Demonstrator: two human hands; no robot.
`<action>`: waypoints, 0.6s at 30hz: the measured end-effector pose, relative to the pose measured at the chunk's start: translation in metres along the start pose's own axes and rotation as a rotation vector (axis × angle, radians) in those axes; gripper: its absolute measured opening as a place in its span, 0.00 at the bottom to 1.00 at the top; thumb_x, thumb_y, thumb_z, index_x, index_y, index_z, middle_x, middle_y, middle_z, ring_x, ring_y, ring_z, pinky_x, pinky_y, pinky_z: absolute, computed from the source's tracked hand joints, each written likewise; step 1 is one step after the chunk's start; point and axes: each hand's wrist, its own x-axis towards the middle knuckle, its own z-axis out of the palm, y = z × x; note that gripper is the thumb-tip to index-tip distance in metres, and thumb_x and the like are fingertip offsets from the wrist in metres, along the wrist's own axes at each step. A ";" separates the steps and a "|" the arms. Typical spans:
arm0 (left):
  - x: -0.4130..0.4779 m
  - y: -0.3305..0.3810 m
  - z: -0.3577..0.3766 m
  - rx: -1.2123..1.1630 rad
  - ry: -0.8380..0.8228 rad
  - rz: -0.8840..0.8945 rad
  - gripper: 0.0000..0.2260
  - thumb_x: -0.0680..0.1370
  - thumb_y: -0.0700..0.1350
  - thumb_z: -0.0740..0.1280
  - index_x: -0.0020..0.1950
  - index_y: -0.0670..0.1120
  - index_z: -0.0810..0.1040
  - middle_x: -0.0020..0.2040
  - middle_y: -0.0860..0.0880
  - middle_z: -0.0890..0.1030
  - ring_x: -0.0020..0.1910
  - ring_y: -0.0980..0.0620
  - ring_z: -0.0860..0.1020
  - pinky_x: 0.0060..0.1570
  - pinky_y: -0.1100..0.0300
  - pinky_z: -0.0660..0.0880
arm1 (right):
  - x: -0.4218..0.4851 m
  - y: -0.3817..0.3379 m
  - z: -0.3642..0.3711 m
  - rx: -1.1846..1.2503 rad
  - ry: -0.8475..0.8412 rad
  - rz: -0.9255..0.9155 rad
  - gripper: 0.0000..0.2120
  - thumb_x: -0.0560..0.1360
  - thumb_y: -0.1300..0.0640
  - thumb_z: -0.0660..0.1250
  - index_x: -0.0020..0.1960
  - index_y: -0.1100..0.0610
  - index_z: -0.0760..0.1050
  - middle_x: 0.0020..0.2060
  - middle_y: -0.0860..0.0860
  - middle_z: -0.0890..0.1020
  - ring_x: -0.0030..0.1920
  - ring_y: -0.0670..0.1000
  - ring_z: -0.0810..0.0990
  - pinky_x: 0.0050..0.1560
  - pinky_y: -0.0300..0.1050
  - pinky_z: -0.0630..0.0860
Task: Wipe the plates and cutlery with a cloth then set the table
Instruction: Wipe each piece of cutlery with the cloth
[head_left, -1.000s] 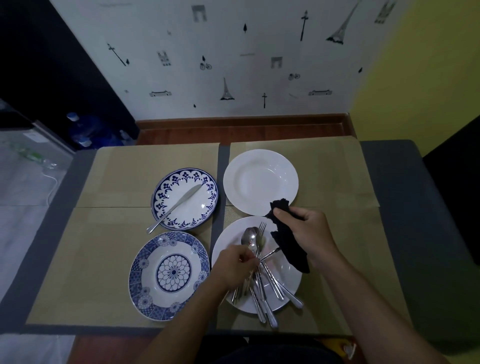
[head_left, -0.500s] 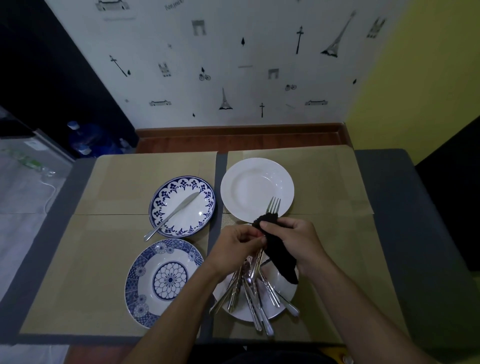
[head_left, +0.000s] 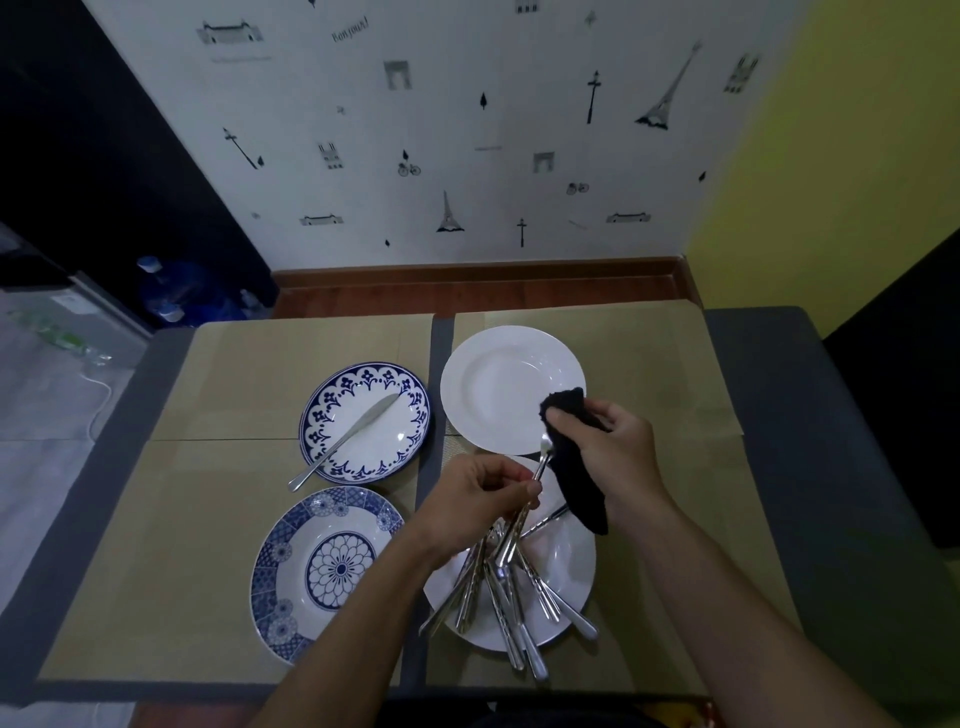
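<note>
On the bench (head_left: 779, 364) a white plate (head_left: 571, 587) carries piled cutlery (head_left: 498, 597). Above it, the right hand (head_left: 613, 447) pinches a black cloth (head_left: 576, 478) around a fork (head_left: 524, 514), whose handle the left hand (head_left: 478, 499) grips.

Since a second ago the left hand (head_left: 480, 499) has lifted a fork (head_left: 524, 512) from the cutlery pile (head_left: 506, 597), and the right hand (head_left: 610, 447) now wraps the black cloth (head_left: 574, 457) over its tines.
</note>
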 end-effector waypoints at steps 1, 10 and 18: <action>0.000 0.000 0.001 -0.001 0.003 0.006 0.04 0.78 0.39 0.72 0.48 0.39 0.84 0.42 0.41 0.86 0.40 0.48 0.80 0.46 0.57 0.77 | 0.000 0.000 0.000 -0.015 0.008 -0.014 0.08 0.73 0.53 0.78 0.50 0.54 0.85 0.42 0.53 0.88 0.41 0.56 0.87 0.45 0.53 0.82; 0.001 0.002 0.002 -0.054 0.070 0.037 0.03 0.78 0.38 0.71 0.46 0.40 0.84 0.37 0.44 0.83 0.35 0.51 0.76 0.38 0.61 0.73 | -0.010 -0.006 0.001 -0.074 -0.223 0.117 0.09 0.73 0.60 0.79 0.53 0.58 0.84 0.43 0.56 0.88 0.40 0.57 0.87 0.42 0.51 0.85; -0.001 0.004 -0.001 -0.046 0.083 0.029 0.03 0.78 0.39 0.72 0.45 0.43 0.85 0.38 0.42 0.83 0.35 0.52 0.77 0.40 0.60 0.74 | -0.017 -0.005 0.009 -0.010 -0.184 0.085 0.06 0.74 0.61 0.77 0.51 0.59 0.84 0.40 0.56 0.88 0.37 0.54 0.85 0.36 0.47 0.82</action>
